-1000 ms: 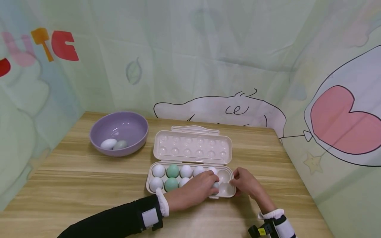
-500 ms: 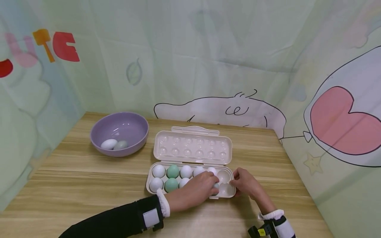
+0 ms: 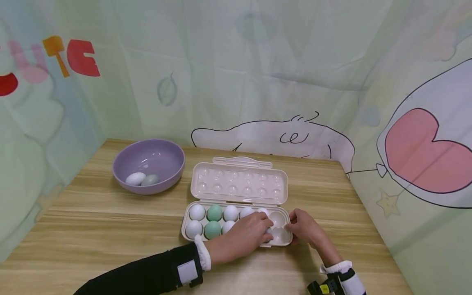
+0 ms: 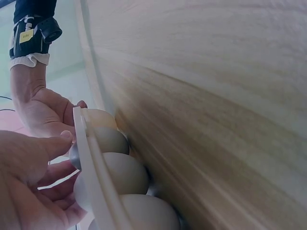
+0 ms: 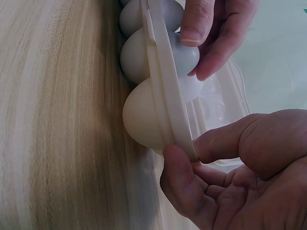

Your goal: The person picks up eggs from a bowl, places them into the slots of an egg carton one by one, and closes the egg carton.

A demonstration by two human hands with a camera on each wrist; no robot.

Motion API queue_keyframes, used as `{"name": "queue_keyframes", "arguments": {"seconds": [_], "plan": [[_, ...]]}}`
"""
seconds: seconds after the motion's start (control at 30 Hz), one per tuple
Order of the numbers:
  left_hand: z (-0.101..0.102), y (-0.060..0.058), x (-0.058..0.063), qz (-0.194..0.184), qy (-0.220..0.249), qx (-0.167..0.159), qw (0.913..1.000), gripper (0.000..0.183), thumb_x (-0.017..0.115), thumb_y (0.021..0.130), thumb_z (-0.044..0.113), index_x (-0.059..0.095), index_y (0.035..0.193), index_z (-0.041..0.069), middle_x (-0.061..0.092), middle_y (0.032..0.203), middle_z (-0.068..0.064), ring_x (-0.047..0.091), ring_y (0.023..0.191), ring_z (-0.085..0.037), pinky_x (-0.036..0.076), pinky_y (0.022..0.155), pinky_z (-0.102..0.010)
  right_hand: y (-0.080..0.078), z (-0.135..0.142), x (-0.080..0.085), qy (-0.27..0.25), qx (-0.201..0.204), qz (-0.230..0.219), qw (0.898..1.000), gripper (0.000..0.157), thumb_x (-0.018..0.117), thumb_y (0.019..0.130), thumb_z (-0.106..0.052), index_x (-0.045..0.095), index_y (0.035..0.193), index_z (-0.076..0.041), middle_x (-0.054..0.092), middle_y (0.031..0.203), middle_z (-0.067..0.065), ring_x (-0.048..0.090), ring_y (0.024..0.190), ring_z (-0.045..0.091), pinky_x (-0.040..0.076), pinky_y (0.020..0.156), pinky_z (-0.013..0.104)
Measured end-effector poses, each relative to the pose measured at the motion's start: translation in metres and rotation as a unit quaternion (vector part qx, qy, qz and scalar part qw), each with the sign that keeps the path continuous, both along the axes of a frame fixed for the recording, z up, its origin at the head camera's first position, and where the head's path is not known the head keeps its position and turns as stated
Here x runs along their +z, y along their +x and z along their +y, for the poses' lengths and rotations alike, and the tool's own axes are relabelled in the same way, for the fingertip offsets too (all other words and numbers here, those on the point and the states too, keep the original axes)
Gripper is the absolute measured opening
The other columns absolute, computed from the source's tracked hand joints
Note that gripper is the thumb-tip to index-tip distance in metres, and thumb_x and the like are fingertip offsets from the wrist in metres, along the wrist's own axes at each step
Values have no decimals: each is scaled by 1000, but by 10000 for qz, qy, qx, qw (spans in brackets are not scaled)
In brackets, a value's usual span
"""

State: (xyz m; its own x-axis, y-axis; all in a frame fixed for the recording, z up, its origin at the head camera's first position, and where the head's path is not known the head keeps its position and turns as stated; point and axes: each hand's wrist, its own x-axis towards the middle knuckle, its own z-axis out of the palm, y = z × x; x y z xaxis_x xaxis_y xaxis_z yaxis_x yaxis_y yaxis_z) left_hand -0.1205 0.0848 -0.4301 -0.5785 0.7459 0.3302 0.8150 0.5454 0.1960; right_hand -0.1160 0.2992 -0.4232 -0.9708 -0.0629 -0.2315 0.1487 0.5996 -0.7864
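Observation:
A pale plastic egg box (image 3: 239, 180) lies open on the table, its lid folded back. White eggs (image 3: 197, 212) and green eggs (image 3: 214, 212) sit in its cups; some are behind my left hand (image 3: 241, 237). That hand reaches over the front row and pinches a grey-green egg (image 5: 186, 56) between thumb and fingers. In the right wrist view this egg stands in a cup near the right end. With thumb and fingers, my right hand (image 3: 305, 226) grips the box's right end rim. Two cups (image 3: 281, 235) at that end hold no eggs.
To the left, a purple bowl (image 3: 166, 166) holds a white egg (image 3: 135, 178) and a grey-green egg (image 3: 150, 180). The wooden table (image 3: 121, 229) meets printed cloth walls (image 3: 228, 73) at the back and sides.

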Motion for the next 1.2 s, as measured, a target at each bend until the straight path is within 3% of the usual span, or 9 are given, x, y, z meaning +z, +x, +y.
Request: {"name": "queue_keyframes", "arguments": {"seconds": [0.27, 0.4, 0.63, 0.8, 0.97, 1.2], "plan": [[-3, 2, 4, 651, -179, 259, 9974, 26, 75, 94, 38, 76, 110, 17, 70, 100, 3, 66, 90, -16, 53, 75, -30, 1, 0, -1, -31, 7, 20, 10000, 14, 66, 87, 10, 53, 93, 8, 61, 80, 15, 65, 57, 22, 60, 51, 41], [-7, 2, 13, 754, -291, 343, 9961, 29, 72, 96, 41, 76, 113, 18, 71, 105, 2, 65, 97, -17, 52, 81, -32, 0, 0, 0, 48, -20, 3, 10000, 14, 66, 88, 9, 53, 93, 8, 60, 80, 15, 65, 58, 22, 60, 52, 40], [-20, 0, 27, 429, -681, 275, 9964, 40, 67, 99, 43, 70, 129, 16, 69, 124, -1, 59, 118, -22, 46, 101, -40, 1, 0, 0, -159, 113, 17, 9998, 14, 65, 88, 10, 52, 93, 9, 62, 81, 16, 65, 58, 22, 60, 52, 42], [-33, -2, 35, 60, -948, 102, 9954, 52, 64, 101, 46, 61, 142, 15, 61, 142, -7, 52, 135, -30, 40, 111, -54, 1, 1, 0, -132, 91, 18, 9999, 14, 65, 87, 11, 52, 93, 8, 62, 80, 15, 65, 58, 21, 60, 52, 40], [-48, -6, 44, -329, -1102, 122, 9933, 59, 61, 101, 51, 56, 149, 16, 51, 154, -12, 43, 144, -37, 33, 115, -63, 1, 1, -1, -22, 63, 15, 10000, 15, 66, 87, 10, 53, 92, 7, 62, 80, 14, 63, 57, 20, 59, 51, 38], [-66, -13, 55, -603, -1214, 251, 9905, 63, 54, 103, 55, 50, 155, 18, 40, 162, -14, 31, 151, -39, 25, 117, -66, 1, 1, -2, 28, 54, -1, 10000, 14, 66, 88, 9, 53, 92, 7, 62, 79, 13, 62, 55, 20, 58, 50, 36]]}}
